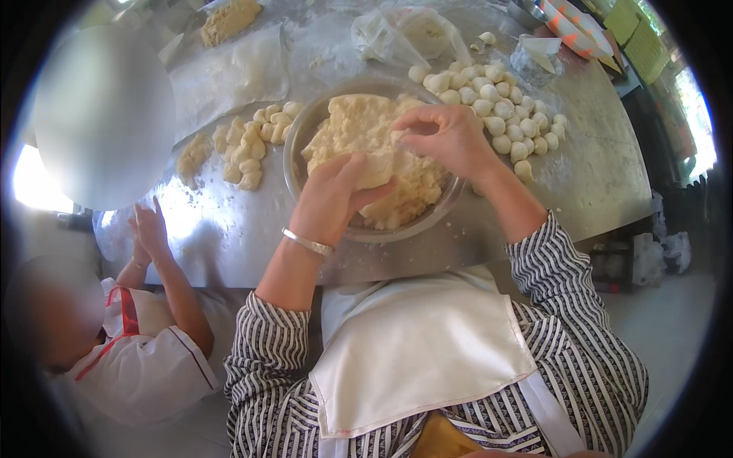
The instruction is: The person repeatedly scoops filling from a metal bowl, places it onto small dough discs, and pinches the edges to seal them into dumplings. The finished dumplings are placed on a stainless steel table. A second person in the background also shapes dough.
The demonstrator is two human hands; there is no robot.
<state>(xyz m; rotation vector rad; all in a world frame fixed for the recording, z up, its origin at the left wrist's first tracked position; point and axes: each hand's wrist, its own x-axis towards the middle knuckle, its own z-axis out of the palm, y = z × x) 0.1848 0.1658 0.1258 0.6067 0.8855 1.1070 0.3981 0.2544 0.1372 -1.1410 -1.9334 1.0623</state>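
Observation:
A wide metal bowl [291,166] heaped with a pale, crumbly mixture [358,117] stands at the table edge before me. Above it, my left hand [331,192] is closed around a piece of pale dough [375,172], thumb on top and fingers beneath. My right hand [449,134] is over the bowl's right side, its thumb and fingertips pinching a small pale lump [397,136] whose exact kind is unclear. Round, white filled dough balls [504,109] lie clustered right of the bowl. To its left are small cut dough pieces [243,149].
The metal table [601,143] curves around me. Farther back lie a clear plastic bag [409,34], a plastic sheet [235,74], a large dough lump [231,22] and a tub of white powder [535,57]. A co-worker's hands [150,229] are at the left edge.

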